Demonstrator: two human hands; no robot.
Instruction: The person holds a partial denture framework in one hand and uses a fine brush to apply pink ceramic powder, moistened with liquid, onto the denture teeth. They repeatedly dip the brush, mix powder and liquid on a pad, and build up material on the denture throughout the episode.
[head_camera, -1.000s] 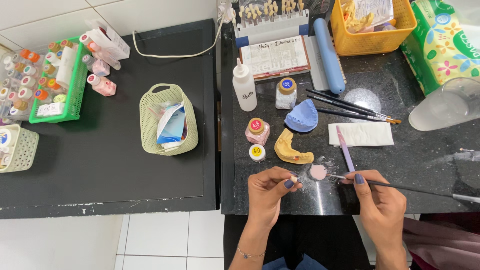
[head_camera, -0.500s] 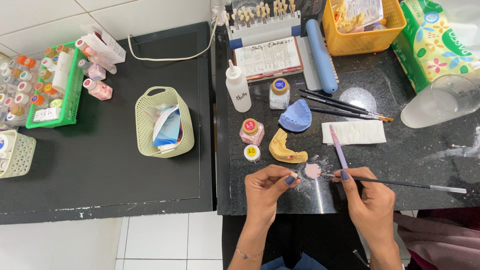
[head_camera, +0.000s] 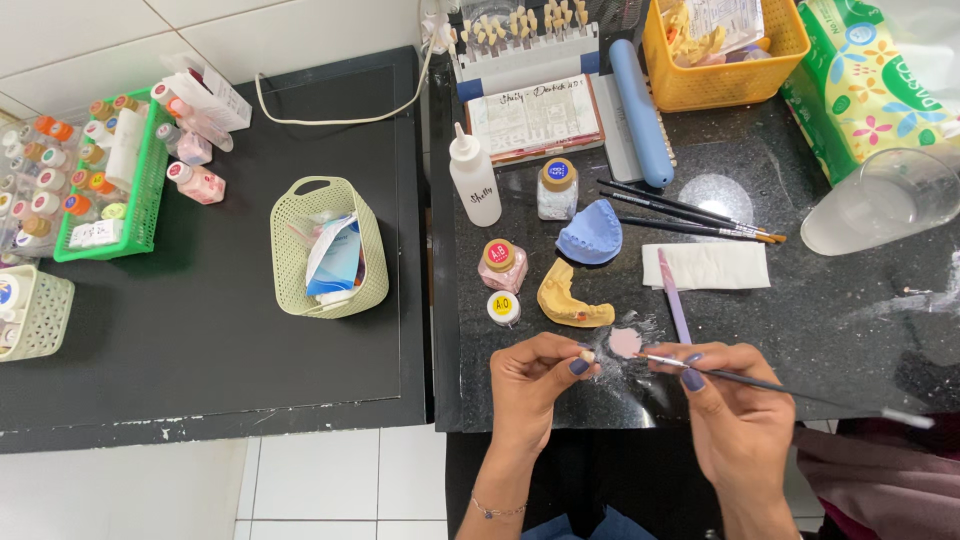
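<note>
While the left hand (head_camera: 535, 375) pinches a tooth (head_camera: 587, 355) in its fingers, the right hand (head_camera: 735, 410) grips a brush (head_camera: 770, 383), tip near the tooth beside the pink paste (head_camera: 625, 342), handy for loading.

A small tooth piece (head_camera: 587, 355) is pinched between the fingertips of the left hand (head_camera: 535, 375). A thin brush (head_camera: 760, 381) is held in the right hand (head_camera: 735, 415), and its tip is placed at a pink blob (head_camera: 625, 342) on the dark table (head_camera: 850, 320). A yellow cast (head_camera: 570, 298) is seen just beyond, near a blue cast (head_camera: 592, 232).
</note>
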